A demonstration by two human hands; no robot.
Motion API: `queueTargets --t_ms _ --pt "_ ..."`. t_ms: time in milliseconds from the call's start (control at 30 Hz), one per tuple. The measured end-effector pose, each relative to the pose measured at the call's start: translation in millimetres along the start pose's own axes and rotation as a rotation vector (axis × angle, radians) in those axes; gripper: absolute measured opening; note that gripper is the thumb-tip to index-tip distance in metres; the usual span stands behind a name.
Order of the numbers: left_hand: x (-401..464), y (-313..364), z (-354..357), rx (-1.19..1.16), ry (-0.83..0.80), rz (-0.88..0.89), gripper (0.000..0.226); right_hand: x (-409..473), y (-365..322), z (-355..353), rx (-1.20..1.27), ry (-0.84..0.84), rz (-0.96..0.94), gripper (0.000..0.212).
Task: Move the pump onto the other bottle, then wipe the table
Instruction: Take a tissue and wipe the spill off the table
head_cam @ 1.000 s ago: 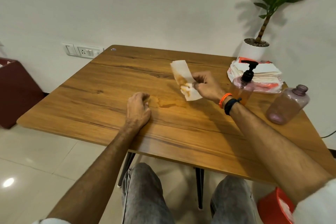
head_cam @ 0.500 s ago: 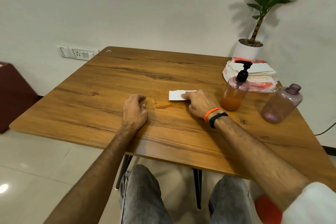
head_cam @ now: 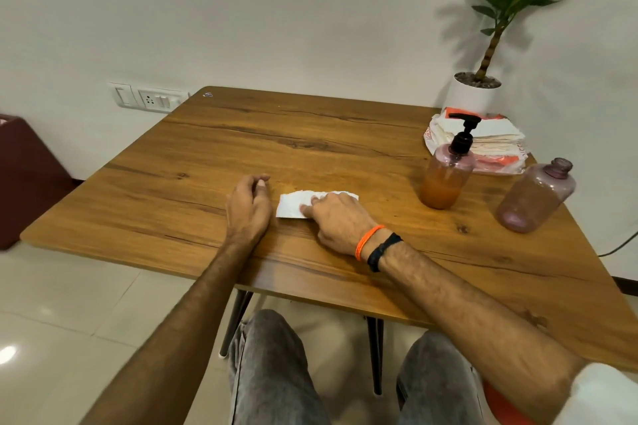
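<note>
A folded white tissue [head_cam: 295,204] lies flat on the wooden table [head_cam: 310,141], pressed down by the fingers of my right hand [head_cam: 340,221]. My left hand [head_cam: 248,207] rests on the table just left of the tissue, fingers loosely curled and holding nothing. To the right stands a pink bottle [head_cam: 445,179] with orange liquid, and the black pump [head_cam: 464,133] is on it. Farther right, a second pink bottle [head_cam: 533,197] stands with an open neck and no pump.
A stack of tissues in a torn packet [head_cam: 490,145] and a white potted plant [head_cam: 474,93] sit at the table's far right corner. A dark red box [head_cam: 24,176] stands on the floor at left. My knees are below the near table edge.
My right hand brought the stained tissue down from the air onto the table, then slid it left over the wet patch toward my left hand. The left hand stayed in place.
</note>
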State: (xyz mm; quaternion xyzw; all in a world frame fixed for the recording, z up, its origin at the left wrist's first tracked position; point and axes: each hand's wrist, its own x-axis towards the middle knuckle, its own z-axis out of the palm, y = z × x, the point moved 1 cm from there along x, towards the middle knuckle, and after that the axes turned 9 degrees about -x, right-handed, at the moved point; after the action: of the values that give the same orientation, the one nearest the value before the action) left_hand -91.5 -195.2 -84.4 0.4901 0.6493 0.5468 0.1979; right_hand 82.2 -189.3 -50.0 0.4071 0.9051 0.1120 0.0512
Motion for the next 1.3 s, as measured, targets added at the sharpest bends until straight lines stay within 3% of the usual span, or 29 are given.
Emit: queueTargets --t_ms 67,167,267,367,567,800,1000,1133,1300 --pt "0.2 -1.4 -2.0 -0.078 0.019 -0.049 0.030 -3.9 -3.0 -5.5 0.107 -0.014 -0.038 0.051" --pt "2.8 -5.6 -4.2 -0.276 0.017 -0.137 0.033 -7.6 2.5 -18.7 0.475 -0.009 -0.041 0.052" --pt "6.5 -6.1 -5.2 -0.522 0.048 -0.214 0.037 -4.7 22.8 -27.0 0.998 0.028 0.127 0.038" --pt "8.2 -4.2 -6.3 -0.648 0.069 -0.254 0.039 0.6 37.6 -24.2 1.583 0.016 0.327 0.044" --pt "14.0 3.4 -7.2 -0.718 -0.092 -0.340 0.038 13.1 34.2 -10.9 1.953 0.002 0.458 0.044" --pt "11.9 27.1 -1.2 -0.740 -0.290 -0.531 0.039 18.0 28.1 -3.6 2.084 0.017 0.485 0.033" --pt "9.5 33.0 -0.8 -0.686 -0.229 -0.530 0.045 14.6 35.3 1.6 1.765 0.083 0.498 0.025" --pt "11.5 31.5 -0.1 -0.620 -0.206 -0.531 0.045 12.3 40.4 2.1 1.712 0.104 0.492 0.028" --pt "12.4 33.1 0.4 -0.646 -0.209 -0.504 0.020 12.3 41.3 2.5 1.694 0.150 0.480 0.027"
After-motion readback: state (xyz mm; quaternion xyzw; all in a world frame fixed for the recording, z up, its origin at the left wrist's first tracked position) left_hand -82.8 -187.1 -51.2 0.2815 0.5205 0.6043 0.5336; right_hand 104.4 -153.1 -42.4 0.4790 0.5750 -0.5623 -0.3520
